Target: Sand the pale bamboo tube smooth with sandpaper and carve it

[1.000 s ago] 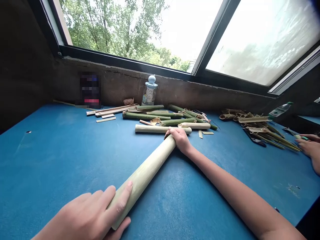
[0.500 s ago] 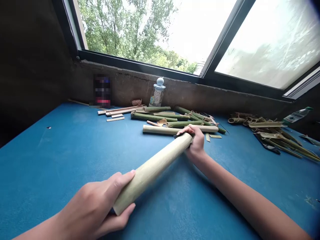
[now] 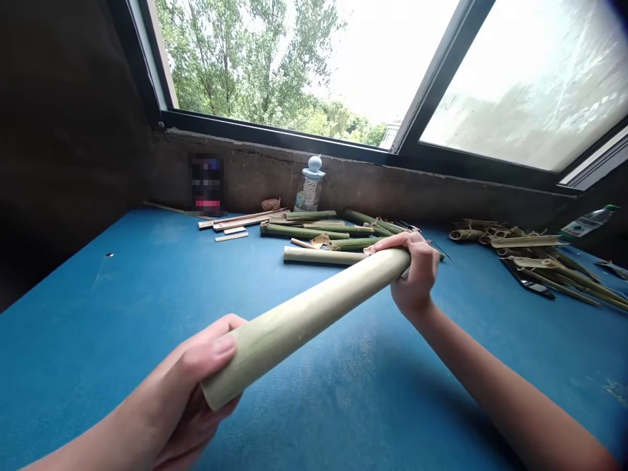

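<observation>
**L hand:** I'm gripping the near end of the bamboo pole (image 3: 304, 320), thumb on top, fingers curling under.
**R hand:** I'm clamping the far end, fingers over the top. Small grey bit showing by my fingers, can't tell what.
**Hands:** L hand (image 3: 193, 386) & R hand (image 3: 415, 271) are well apart, both shut on the pole.
**Pole:** I'm holding it diagonally, clear of the blue table (image 3: 83, 366).
**Progress:** Pole's looking pale, prob. scraped on most of the visible side; underside hidden. Green bamboo lengths (image 3: 299, 231) are lying ahead, rind apparently on.
**Nearby:** Pale bamboo tube (image 3: 318, 256) is lying just past my R hand; curled bamboo offcuts (image 3: 466, 234) are heaping up to the right.
</observation>
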A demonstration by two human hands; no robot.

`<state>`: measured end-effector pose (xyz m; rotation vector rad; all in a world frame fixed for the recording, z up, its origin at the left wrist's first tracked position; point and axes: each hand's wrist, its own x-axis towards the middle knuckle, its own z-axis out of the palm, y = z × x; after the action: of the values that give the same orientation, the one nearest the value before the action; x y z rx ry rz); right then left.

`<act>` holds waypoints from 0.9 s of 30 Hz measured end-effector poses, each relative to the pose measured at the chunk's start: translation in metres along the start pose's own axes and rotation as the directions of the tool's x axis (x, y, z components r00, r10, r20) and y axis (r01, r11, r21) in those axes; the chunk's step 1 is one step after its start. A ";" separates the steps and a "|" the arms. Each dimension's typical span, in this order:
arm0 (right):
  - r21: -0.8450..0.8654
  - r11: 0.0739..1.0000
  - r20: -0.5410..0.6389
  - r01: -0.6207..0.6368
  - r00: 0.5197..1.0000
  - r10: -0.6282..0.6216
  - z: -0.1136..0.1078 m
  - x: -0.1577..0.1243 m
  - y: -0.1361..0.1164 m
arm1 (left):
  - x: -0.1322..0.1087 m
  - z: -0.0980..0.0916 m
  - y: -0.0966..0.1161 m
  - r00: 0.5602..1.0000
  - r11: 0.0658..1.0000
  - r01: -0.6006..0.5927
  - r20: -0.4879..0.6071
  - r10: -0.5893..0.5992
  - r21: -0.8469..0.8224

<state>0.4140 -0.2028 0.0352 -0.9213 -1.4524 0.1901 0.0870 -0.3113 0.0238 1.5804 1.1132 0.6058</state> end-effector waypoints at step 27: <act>0.297 0.311 0.311 -0.903 0.399 0.862 -0.007 0.018 0.065 | 0.010 -0.013 -0.020 0.761 0.562 -0.351 -0.122 0.637 0.749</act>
<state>0.4494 -0.1515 0.0094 -1.2690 -0.7327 1.3771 0.0735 -0.2963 0.0076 2.5936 1.2459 0.9927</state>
